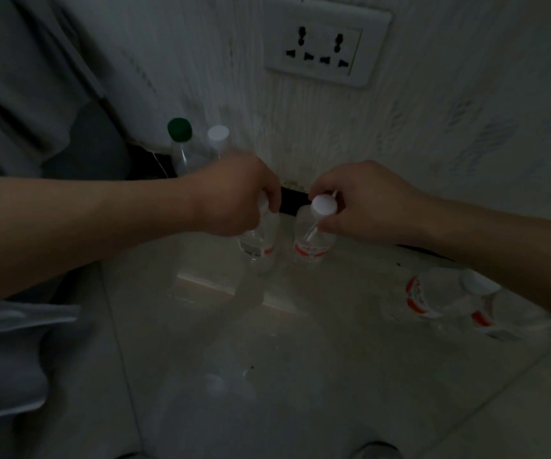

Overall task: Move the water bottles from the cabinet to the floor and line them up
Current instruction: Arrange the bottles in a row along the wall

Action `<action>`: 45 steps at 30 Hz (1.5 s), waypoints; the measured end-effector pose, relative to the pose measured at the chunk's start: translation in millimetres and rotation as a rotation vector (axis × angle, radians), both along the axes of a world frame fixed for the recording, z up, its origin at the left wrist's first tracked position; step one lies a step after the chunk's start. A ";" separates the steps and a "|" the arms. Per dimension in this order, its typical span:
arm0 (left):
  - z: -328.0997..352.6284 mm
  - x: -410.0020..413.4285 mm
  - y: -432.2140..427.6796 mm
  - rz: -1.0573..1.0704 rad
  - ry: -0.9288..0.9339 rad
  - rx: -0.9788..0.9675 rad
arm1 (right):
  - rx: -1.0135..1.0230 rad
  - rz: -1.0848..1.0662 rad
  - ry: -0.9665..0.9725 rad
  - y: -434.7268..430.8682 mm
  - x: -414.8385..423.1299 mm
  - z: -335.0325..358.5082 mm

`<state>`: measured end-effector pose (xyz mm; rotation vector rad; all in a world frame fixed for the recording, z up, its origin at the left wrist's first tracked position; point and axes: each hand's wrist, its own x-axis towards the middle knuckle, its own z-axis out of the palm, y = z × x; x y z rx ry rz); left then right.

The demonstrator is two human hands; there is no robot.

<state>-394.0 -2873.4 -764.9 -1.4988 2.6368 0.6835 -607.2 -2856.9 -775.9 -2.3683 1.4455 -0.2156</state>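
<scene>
Two clear water bottles with red labels stand side by side on the pale floor near the wall. My left hand [237, 197] grips the neck of the left bottle [261, 243] and hides its cap. My right hand [363, 200] pinches the neck of the right bottle [312, 240] just under its white cap. Behind my left hand stand a green-capped bottle [179, 144] and a white-capped bottle [218, 137]. Two more red-labelled bottles [433, 296] stand at the right, partly under my right forearm.
A white wall socket [325, 48] is set in the pale wall straight ahead. A dark skirting strip [292, 200] runs along the wall's foot. Grey fabric [19, 94] hangs at the left and my grey clothing [5, 356] fills the lower left. The floor [267, 359] is glossy tile.
</scene>
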 end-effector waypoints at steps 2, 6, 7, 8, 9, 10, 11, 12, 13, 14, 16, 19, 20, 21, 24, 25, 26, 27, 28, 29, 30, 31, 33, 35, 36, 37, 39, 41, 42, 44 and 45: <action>-1.1 -0.1 0.7 -0.003 -0.003 -0.002 | -0.006 0.004 0.005 0.1 0.8 -0.8; -7.6 -1.4 0.7 -0.035 0.025 0.012 | -0.014 0.007 0.008 1.2 1.8 -1.8; -8.8 -2.0 0.8 -0.036 0.017 0.006 | -0.011 0.008 0.007 1.1 1.6 -1.7; -9.7 -2.4 0.8 -0.028 0.011 -0.011 | -0.006 0.007 0.006 1.2 1.4 -1.5; -10.1 -2.8 1.1 -0.007 0.007 -0.043 | -0.002 0.006 0.007 1.2 1.4 -1.2; -9.9 -2.9 1.7 0.022 0.001 -0.094 | -0.002 0.007 0.008 1.2 1.4 -1.3; -9.4 -3.1 2.5 0.052 -0.018 -0.150 | -0.007 0.008 0.009 1.1 1.5 -1.8; -8.3 -3.4 3.3 0.076 -0.048 -0.194 | -0.011 0.009 0.008 1.1 1.9 -2.4; -7.6 -3.9 3.9 0.098 -0.077 -0.217 | -0.012 0.007 0.007 0.9 2.1 -3.1; -7.0 -4.5 4.0 0.112 -0.097 -0.225 | -0.009 0.003 0.006 0.8 2.5 -3.3; -6.4 -6.2 4.6 0.116 -0.105 -0.227 | 0.004 0.001 0.004 0.6 2.8 -3.4; -6.9 -7.0 4.3 0.093 -0.085 -0.215 | 0.001 0.005 0.001 0.4 3.3 -1.9; -6.6 -7.4 4.2 0.089 -0.084 -0.210 | -0.001 0.005 0.002 0.3 3.4 -1.5; -5.7 -7.7 3.7 0.086 -0.086 -0.203 | -0.003 0.005 0.006 0.0 3.4 -1.3; -3.1 -7.9 1.0 0.074 -0.081 -0.177 | -0.008 -0.001 0.007 -1.0 2.5 -1.9; -2.8 -7.4 -0.1 0.069 -0.076 -0.166 | -0.007 -0.004 0.005 -1.4 2.3 -2.3; -2.5 -6.4 -1.2 0.064 -0.072 -0.156 | -0.007 -0.005 0.002 -1.9 2.1 -2.6; -2.5 -5.5 -2.2 0.058 -0.069 -0.150 | -0.007 -0.005 -0.001 -2.5 1.8 -2.8; -2.4 -4.6 -3.2 0.053 -0.065 -0.148 | -0.007 -0.006 -0.005 -3.3 1.8 -2.4; -2.0 -4.0 -4.3 0.048 -0.063 -0.149 | -0.008 -0.009 -0.007 -4.4 1.8 -1.6; -1.5 -3.9 -5.2 0.042 -0.064 -0.151 | -0.010 -0.011 -0.010 -5.7 2.0 -0.4; -0.3 -3.6 -6.5 0.037 -0.065 -0.154 | -0.013 -0.013 -0.012 -7.3 2.4 0.8; 1.4 -3.2 -10.3 0.035 -0.052 -0.159 | -0.021 -0.017 -0.012 -10.5 4.3 2.9; 2.0 -2.6 -15.7 0.025 -0.037 -0.170 | -0.027 -0.019 -0.015 -13.6 7.0 4.7; 1.9 -2.4 -18.5 0.021 -0.037 -0.175 | -0.032 -0.017 -0.018 -15.2 8.1 5.4; 1.7 -2.0 -21.3 0.020 -0.040 -0.178 | -0.037 -0.014 -0.018 -17.0 9.1 5.8; 1.2 -1.2 -26.4 0.019 -0.051 -0.181 | -0.045 -0.012 -0.013 -21.5 10.4 5.3; 1.0 -0.8 -31.5 0.012 -0.053 -0.192 | -0.055 -0.011 -0.012 -26.7 11.2 3.6; 0.9 -0.8 -34.3 0.008 -0.052 -0.194 | -0.059 -0.012 -0.017 -29.3 11.5 2.4; 1.2 -1.1 -40.4 0.001 -0.055 -0.199 | -0.066 -0.017 -0.023 -33.8 12.7 1.6; 1.6 -1.4 -43.2 -0.002 -0.055 -0.207 | -0.071 -0.022 -0.024 -35.5 13.5 1.7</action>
